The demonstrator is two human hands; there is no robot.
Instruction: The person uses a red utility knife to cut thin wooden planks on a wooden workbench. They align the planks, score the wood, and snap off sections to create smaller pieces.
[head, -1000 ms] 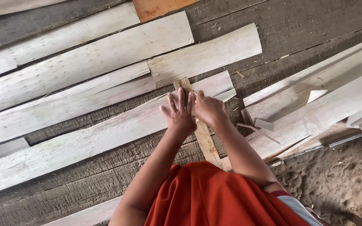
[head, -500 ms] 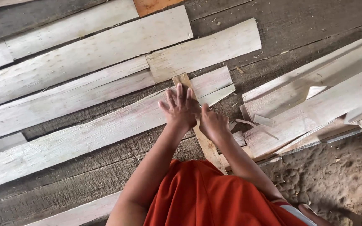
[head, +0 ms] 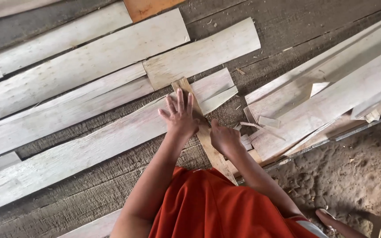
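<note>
I see two hands at work on one narrow tan wood strip [head: 208, 136] that runs from the pale boards down toward the orange cloth [head: 217, 207] over my lap. My left hand [head: 180, 115] lies flat on the strip's upper part, fingers spread apart and pressed down, not curled around anything. My right hand [head: 223, 137] sits just beside it, lower on the strip, fingers bent down over the strip's right edge; I cannot tell whether they clamp it or only rest there. To the left I count about six long pale boards [head: 89, 79] laid side by side on the grey plank floor [head: 296, 26], with dark gaps showing between some of them. One orange-brown board end [head: 148, 6] pokes in at the top edge. To the right lies a heap of slanted pale boards [head: 331, 92], too overlapped for me to count, with a few small offcuts [head: 267, 121] near my right hand. The bare floor above the heap is the widest open room. Sandy ground [head: 358, 172] begins past the floor's lower right edge.
</note>
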